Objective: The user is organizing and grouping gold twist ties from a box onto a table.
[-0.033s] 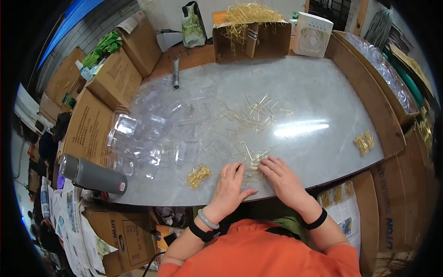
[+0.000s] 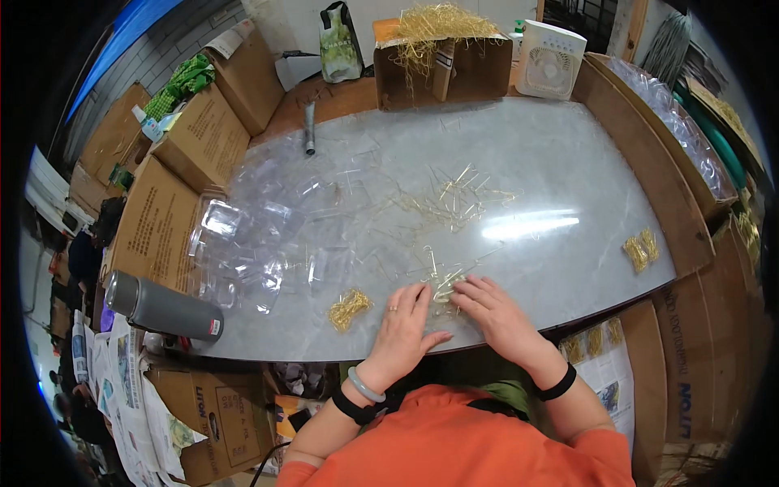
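Note:
Loose gold-coloured wire hooks (image 2: 443,286) lie in a small heap between my two hands near the table's front edge. My left hand (image 2: 406,321) rests at the heap's left side, fingers stretched forward and thumb spread out to the right. From the right, my right hand (image 2: 497,315) reaches over the heap with extended fingers touching it; its thumb is hidden. Left of my left hand sits a bunch of gold wire pieces (image 2: 350,311). Farther back is a scattered pile of similar hooks (image 2: 464,199).
Many clear plastic boxes (image 2: 331,266) cover the table's left part. A grey bottle (image 2: 166,306) lies at the front left. Gold bundles (image 2: 641,251) sit at the right edge. Cardboard walls (image 2: 649,162) border the table; a carton (image 2: 487,77) and white fan (image 2: 550,61) stand behind.
My right hand has shifted slightly left, closer to my left hand. The hooks between the hands have moved a little. My left hand stays in place.

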`<state>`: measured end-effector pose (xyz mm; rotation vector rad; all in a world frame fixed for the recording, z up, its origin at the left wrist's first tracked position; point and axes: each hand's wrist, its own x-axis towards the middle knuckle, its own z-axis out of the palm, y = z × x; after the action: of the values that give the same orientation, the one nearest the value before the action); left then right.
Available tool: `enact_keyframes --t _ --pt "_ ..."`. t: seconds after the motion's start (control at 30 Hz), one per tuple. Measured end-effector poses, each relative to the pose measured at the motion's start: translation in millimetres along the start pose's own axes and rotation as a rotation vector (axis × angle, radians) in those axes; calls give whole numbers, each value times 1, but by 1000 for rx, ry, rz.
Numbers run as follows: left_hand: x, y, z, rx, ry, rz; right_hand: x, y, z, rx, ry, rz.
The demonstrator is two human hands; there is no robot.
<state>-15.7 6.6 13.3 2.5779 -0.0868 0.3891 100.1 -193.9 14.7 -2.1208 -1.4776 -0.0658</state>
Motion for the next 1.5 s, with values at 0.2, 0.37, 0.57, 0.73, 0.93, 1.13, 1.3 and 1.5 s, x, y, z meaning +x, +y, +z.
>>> enact_keyframes --t 0.2,0.37,0.57,0.73,0.93,1.13,1.3,1.5 --pt "-3 -1 4 86 -3 57 7 4 2 142 108 0" --pt "-1 1 2 67 -37 102 -3 -1 3 83 59 -63" --pt "1 -1 7 51 -109 115 -16 -12 8 -1 272 239" --pt "2 4 6 53 -77 142 -18 -38 19 20 217 241" --pt "-1 -1 7 -2 -3 121 3 -37 16 366 225 239" --pt "1 1 6 -31 17 144 18 -4 9 89 200 231" --pt "-2 -1 4 -28 19 122 11 -20 -3 96 46 165" --pt "-3 -3 5 -77 15 126 4 -10 0 61 -9 46"
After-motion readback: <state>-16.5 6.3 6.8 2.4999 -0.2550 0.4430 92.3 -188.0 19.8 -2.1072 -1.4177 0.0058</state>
